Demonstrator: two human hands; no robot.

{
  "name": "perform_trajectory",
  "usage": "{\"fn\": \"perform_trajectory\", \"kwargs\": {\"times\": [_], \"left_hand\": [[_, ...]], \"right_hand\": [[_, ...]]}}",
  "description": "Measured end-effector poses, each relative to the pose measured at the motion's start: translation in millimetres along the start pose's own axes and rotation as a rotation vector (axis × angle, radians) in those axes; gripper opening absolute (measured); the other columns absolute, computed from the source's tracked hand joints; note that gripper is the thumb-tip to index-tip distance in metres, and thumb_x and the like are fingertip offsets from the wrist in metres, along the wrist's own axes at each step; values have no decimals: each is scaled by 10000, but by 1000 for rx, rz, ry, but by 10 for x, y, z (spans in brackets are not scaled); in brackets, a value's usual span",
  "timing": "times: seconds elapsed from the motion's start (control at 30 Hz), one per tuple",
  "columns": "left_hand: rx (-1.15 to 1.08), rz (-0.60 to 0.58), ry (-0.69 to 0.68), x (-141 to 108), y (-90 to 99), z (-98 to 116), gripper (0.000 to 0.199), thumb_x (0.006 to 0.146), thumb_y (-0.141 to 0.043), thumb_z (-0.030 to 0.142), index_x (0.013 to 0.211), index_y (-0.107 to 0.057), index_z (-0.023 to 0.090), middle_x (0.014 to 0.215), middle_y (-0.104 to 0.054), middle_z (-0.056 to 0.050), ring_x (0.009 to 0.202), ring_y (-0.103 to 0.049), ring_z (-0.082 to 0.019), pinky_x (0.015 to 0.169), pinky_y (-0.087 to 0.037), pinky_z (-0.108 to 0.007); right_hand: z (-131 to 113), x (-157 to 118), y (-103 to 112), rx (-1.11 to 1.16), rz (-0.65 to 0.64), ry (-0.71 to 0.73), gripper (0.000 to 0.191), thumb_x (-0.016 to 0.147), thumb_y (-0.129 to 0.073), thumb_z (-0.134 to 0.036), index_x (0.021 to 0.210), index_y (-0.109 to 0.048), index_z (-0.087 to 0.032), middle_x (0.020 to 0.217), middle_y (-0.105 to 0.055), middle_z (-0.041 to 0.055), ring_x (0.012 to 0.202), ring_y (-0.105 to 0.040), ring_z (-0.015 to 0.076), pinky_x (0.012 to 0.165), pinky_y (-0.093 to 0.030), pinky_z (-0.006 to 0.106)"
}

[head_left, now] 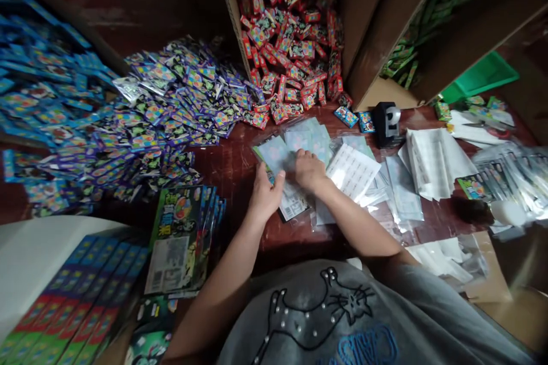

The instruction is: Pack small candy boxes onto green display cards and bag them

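- Your left hand (266,197) is partly open; its thumb and fingers stand apart at the near-left edge of the printed packet (293,205); whether they pinch it, you cannot tell.
- Your right hand (309,172) has its fingers curled down at the pale sheets (314,140); the fingertips are blurred, so you cannot tell if they grip anything.
- The printed packet lies on the dark red table (240,174) in front of you, between and partly beneath your hands; the pale sheets spread beyond it.
- The label sheet (353,172) lies just right of your right hand, over clear bags; farther right lies a stack of white paper (430,162).
- The black tape dispenser (386,125) stands beyond the label sheet; two small blue boxes (346,117) (366,122) lie to its left.
- Red boxes (295,48) are heaped at the far middle, between cardboard walls; purple packets (171,102) are piled to their left, with blue packets (51,91) farther left.
- A stack of printed cards (182,234) sits at the near left; a green tray (482,77) is at the far right.
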State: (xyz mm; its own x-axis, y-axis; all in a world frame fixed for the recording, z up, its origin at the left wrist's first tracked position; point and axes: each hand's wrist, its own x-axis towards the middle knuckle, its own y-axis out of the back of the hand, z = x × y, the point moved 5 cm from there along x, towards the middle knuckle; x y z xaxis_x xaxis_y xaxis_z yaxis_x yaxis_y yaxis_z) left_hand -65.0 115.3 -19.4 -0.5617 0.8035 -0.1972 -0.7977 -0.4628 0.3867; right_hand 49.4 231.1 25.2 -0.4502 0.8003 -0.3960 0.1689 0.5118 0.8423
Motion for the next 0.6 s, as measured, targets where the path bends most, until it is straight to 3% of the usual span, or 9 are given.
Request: {"fn": "perform_trajectory", "kwargs": {"times": [0.1,0.17,0.23,0.3,0.37,0.43,0.5,0.6], "left_hand": [[-71,127,29,88,153,20,967,948,-711,626,1682,-319,133,1683,-486,-279,1577,-505,-341,1277,-442,-470],[-259,140,-31,33,288,163,970,885,-783,636,1632,-389,160,1657,-530,-252,1524,-566,-322,1244,-479,-438],[-475,48,-96,-67,338,337,829,827,-852,604,1483,-556,192,1535,-664,-194,1379,-683,-299,1174,-543,-424],[-549,-61,-94,-185,306,457,667,832,-860,559,1350,-649,196,1344,-780,-143,1182,-773,-272,1049,-614,-409],[-482,-125,-57,-301,238,497,582,857,-841,537,1298,-680,193,1176,-828,-105,1024,-799,-249,920,-646,-374],[-377,-205,-70,-405,151,517,540,884,-811,541,1278,-695,190,1102,-834,-87,954,-793,-235,860,-639,-345],[-288,-265,-128,-490,87,540,490,910,-778,550,1238,-711,192,1086,-827,-77,938,-779,-221,858,-622,-323],[-182,-289,-193,-571,72,575,423,939,-736,554,1166,-723,198,987,-813,-42,861,-750,-196,806,-596,-291]], "right_hand": [[41,-82,-43,162,-104,163,310,1055,-682,-405,1235,-697,-153,1164,-807,109,1090,-766,250,935,-593,330],[73,-217,-76,378,-193,324,358,1127,-532,-465,1224,-701,-164,1083,-814,50,1014,-769,197,876,-602,287],[123,-382,-70,590,-250,468,417,1122,-521,-518,1203,-702,-150,1061,-804,55,986,-765,204,857,-619,314],[216,-512,59,637,-85,535,452,1015,-708,-565,1182,-702,-144,1111,-782,98,1039,-745,258,918,-625,405],[282,-639,301,483,245,583,519,923,-846,-515,1259,-690,-151,1262,-735,153,1205,-684,317,1061,-575,504],[237,-775,521,289,461,705,517,964,-823,-427,1370,-657,-153,1397,-673,187,1356,-591,339,1174,-488,551],[145,-849,631,130,462,824,434,1027,-744,-326,1411,-639,-153,1422,-661,185,1369,-567,327,1180,-470,541],[77,-865,675,34,340,830,399,1005,-768,-272,1361,-645,-138,1283,-707,155,1194,-622,299,1068,-514,485]]}}
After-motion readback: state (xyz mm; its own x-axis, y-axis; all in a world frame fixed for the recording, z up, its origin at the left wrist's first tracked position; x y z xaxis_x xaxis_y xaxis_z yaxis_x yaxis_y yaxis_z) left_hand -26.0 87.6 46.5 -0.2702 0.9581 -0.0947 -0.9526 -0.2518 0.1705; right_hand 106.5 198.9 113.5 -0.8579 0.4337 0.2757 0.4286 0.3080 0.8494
